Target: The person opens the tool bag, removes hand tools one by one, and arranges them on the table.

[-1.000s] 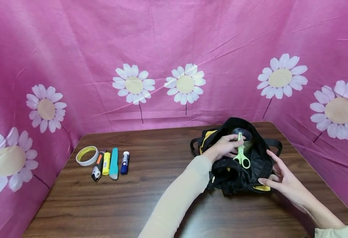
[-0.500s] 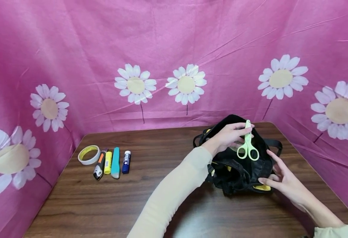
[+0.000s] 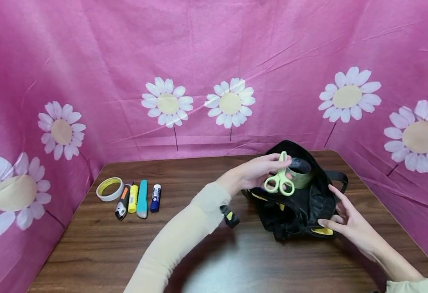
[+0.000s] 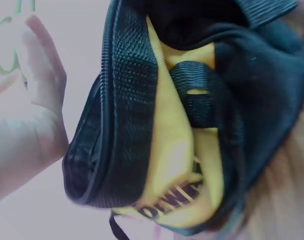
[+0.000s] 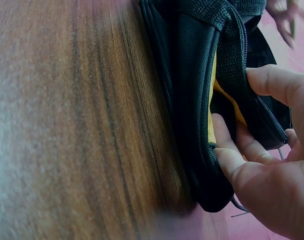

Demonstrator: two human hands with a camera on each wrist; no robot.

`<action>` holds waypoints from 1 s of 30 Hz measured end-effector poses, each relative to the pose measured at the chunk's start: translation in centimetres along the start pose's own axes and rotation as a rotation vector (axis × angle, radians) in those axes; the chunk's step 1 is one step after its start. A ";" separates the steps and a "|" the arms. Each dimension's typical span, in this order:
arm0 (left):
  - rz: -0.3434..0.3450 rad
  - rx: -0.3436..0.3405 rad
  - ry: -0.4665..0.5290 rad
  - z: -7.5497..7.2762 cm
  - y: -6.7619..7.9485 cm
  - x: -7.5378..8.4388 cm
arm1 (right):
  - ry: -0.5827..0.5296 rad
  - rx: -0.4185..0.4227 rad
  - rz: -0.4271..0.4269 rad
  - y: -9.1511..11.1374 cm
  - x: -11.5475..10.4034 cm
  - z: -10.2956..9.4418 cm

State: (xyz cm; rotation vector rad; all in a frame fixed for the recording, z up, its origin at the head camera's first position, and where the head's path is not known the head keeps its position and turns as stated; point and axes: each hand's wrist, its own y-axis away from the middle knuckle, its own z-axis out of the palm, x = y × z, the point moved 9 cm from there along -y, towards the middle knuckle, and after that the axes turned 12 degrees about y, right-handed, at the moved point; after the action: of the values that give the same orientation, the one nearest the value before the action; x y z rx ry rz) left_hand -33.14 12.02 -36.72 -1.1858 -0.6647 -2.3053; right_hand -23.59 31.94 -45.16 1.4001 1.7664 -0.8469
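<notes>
A pair of light green scissors (image 3: 280, 179) hangs from my left hand (image 3: 254, 171), whose fingers pinch it near the blade end, handles down. It is over the left side of an open black and yellow bag (image 3: 320, 203). Inside the bag a roll of tape (image 3: 302, 179) shows, dark at the core and greenish outside. My right hand (image 3: 357, 224) grips the bag's right edge, thumb and fingers spread along it. In the right wrist view, fingers (image 5: 229, 162) of that hand hook into the zipped opening. The left wrist view shows the bag's yellow side panel (image 4: 174, 165) close up.
Left on the wooden table (image 3: 89, 252) lie a white tape roll (image 3: 110, 189), an orange and black cutter (image 3: 122, 203), a yellow stick (image 3: 132, 199), a teal cutter (image 3: 142, 199) and a blue glue stick (image 3: 155, 198). A pink flowered cloth (image 3: 199, 49) surrounds the table.
My left hand has lifted the scissors up out of the bag, then moved left with it, uncovering the tape roll inside. The right hand stays on the bag's edge.
</notes>
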 end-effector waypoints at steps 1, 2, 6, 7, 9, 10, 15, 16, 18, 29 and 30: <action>-0.004 -0.018 0.009 -0.1 0.8 -0.2 | 0.009 0.001 0.005 0.1 0.0 0.0; -0.003 -0.035 0.022 -0.3 1.6 -0.4 | 0.013 0.000 0.010 0.1 0.0 0.0; 0.016 -0.084 -0.012 -1.0 4.8 -0.8 | 0.030 -0.007 0.027 0.3 0.1 0.0; 0.022 -0.092 -0.028 -1.2 5.6 -0.9 | 0.026 -0.012 0.029 0.3 0.1 0.1; 0.034 -0.088 -0.051 -1.9 6.9 -1.0 | 0.015 -0.017 0.029 0.3 0.2 0.3; 0.039 -0.080 -0.056 -2.3 7.6 -1.1 | 0.014 -0.021 0.025 0.4 0.2 0.4; 0.087 -0.022 -0.083 -5.2 10.6 -1.4 | 0.014 -0.010 0.016 0.5 0.2 0.4; 0.094 -0.001 -0.080 -6.0 11.3 -1.5 | 0.016 -0.008 0.017 0.5 0.2 0.4; 0.097 0.044 -0.071 -7.5 12.7 -2.0 | 0.013 -0.007 0.020 0.5 0.2 0.2; 0.112 0.318 0.086 -15.8 20.0 -4.8 | 0.008 -0.025 0.004 0.1 0.0 0.1; 0.112 0.326 0.096 -16.3 20.6 -5.0 | 0.003 -0.030 0.004 0.0 0.0 0.2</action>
State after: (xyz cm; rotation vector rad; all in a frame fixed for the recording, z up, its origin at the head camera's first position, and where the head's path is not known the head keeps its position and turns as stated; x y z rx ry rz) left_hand -28.19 -12.93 -44.98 -0.9311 -0.8753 -2.0495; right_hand -23.56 31.78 -45.22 1.3858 1.7709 -0.8133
